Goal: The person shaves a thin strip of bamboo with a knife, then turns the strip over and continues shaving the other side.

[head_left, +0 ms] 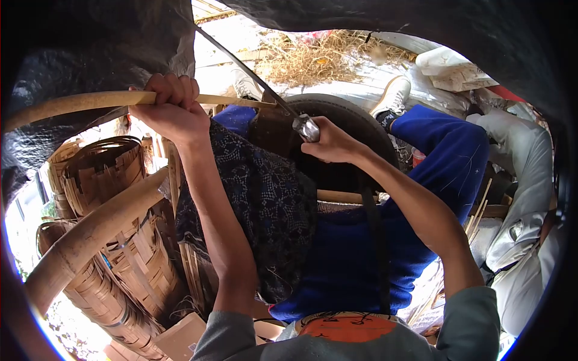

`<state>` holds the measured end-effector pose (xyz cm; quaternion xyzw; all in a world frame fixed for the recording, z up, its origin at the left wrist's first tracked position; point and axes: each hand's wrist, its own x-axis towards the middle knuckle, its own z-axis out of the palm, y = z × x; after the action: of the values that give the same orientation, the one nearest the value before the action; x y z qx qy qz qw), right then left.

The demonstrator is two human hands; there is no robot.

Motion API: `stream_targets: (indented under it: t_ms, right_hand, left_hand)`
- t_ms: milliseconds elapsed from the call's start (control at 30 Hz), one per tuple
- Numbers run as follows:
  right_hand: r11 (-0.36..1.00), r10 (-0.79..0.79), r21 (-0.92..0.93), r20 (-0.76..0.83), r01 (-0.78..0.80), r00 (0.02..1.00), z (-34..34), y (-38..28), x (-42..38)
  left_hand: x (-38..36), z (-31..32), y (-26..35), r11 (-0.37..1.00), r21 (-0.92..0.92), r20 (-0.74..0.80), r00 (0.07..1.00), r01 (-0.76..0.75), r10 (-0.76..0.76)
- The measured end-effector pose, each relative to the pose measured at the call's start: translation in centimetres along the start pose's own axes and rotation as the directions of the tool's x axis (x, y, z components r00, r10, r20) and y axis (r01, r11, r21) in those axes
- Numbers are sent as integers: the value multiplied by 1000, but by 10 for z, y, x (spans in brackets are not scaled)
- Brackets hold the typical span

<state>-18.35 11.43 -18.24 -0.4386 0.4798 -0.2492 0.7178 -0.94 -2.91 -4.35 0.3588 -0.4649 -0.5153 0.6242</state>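
My left hand (171,111) is wrapped round a long, curved bamboo strip (78,103), which reaches from the left edge to near the middle. My right hand (328,140) grips the metallic handle of a long blade (241,65) that slants up and left from the fist. The strip's right end lies close to the lower part of the blade; whether they touch I cannot tell. Below both hands stands a dark round tyre-like object (343,111). A dark patterned cloth (259,198) covers my left thigh.
Woven bamboo baskets (102,174) and a thick bamboo pole (90,234) are on the left. Straw-like shavings (313,60) lie on the ground ahead. Another person's pale-clothed leg (521,144) shows at the right. Black sheeting (108,48) hangs above.
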Motion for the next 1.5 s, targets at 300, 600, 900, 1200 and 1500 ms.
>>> stream_targets:
  t_ms: [300,600,900,1200,1500]
  right_hand:
    - [965,111,-226,-111,-134,988,-7,90,-5]
    - [986,163,16,-242,-164,957,-15,26,-5]
    - [996,48,82,-210,-32,976,3,-23,-24]
    - [997,69,32,-176,-64,982,7,-34,-30]
    - [978,-145,-183,-267,98,953,16,-25,-15]
  left_hand:
    - [-1,-3,3,983,159,-195,974,-87,118]
    - [-25,-9,-3,932,252,-114,948,-261,296]
    - [-19,4,-7,752,539,-114,853,-378,510]
    - [-23,11,-12,320,818,116,682,-478,722]
    - [-7,31,-42,897,408,6,983,-170,183]
